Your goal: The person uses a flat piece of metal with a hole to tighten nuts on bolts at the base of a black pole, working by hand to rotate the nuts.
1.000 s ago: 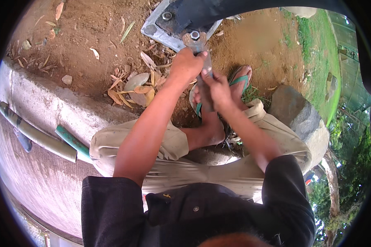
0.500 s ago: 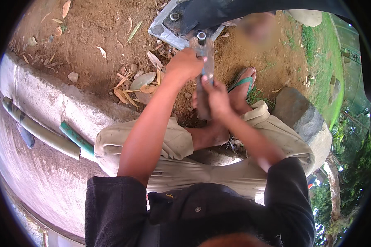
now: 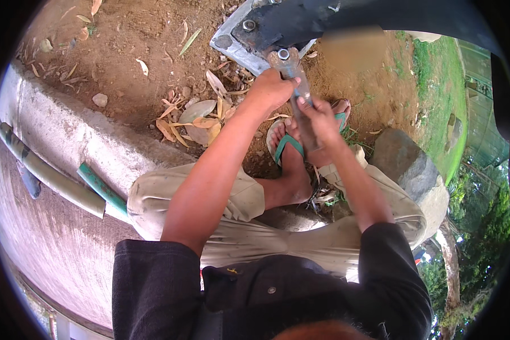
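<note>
A large worn wrench [image 3: 305, 129] has its head around a hex nut [image 3: 283, 54] on a grey metal base plate [image 3: 224, 43]. My left hand [image 3: 270, 90] is closed on the wrench just below its head. Farther down the handle, my right hand [image 3: 322, 122] grips it with the thumb along the top. The handle slants down and to the right from the nut. Another nut [image 3: 249, 25] sits on a bolt at the plate's upper left. A black metal piece [image 3: 368, 16] rises from the plate and crosses the top.
Dry leaves [image 3: 201, 116] lie on brown soil beside my feet in green flip-flops [image 3: 289, 146]. A concrete curb [image 3: 113, 133] runs along the left, with a beige pipe [image 3: 56, 175] and a green pipe [image 3: 102, 187] beyond it. A big rock [image 3: 402, 156] stands at right.
The wrench's handle end has swung to the right, with both hands moving along. One flip-flop, hidden behind the handle before, now shows. The view has shifted slightly.
</note>
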Tool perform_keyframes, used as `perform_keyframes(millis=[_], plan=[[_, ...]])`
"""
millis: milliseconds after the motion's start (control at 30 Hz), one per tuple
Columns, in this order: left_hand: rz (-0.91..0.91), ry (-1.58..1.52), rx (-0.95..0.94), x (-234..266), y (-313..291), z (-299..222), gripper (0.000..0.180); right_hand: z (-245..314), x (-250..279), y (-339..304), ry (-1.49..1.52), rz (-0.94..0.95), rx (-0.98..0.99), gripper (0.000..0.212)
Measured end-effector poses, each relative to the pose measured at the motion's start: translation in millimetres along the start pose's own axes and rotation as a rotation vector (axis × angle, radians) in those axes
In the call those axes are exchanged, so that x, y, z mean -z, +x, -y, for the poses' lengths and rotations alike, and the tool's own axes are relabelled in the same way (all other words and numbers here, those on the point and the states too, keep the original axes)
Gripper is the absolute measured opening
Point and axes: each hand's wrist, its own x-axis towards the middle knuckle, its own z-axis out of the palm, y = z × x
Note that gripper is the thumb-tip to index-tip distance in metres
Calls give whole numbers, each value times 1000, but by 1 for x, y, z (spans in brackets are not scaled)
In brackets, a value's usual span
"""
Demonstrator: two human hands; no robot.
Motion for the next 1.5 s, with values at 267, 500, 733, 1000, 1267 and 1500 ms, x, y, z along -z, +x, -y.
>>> perform_keyframes(millis=[267,500,733,1000,1267,1500], plan=[[-126,592,74,44,-33,-47,60,-12,-162,-18,322,-496,108,18],[-1,522,50,44,-30,-32,51,-27,-100,-25,322,-174,-42,27],[209,-55,109,15,-33,-33,37,22,17,-5,-238,83,-64,28],[164,-127,58,1,-19,-18,44,55,33,7,-262,180,-148,30],[19,279,73,28,-32,-28,64,-14,-75,-18,202,-175,-44,31],[-129,865,53,54,-40,-60,65,-53,-199,22,593,-457,334,20]])
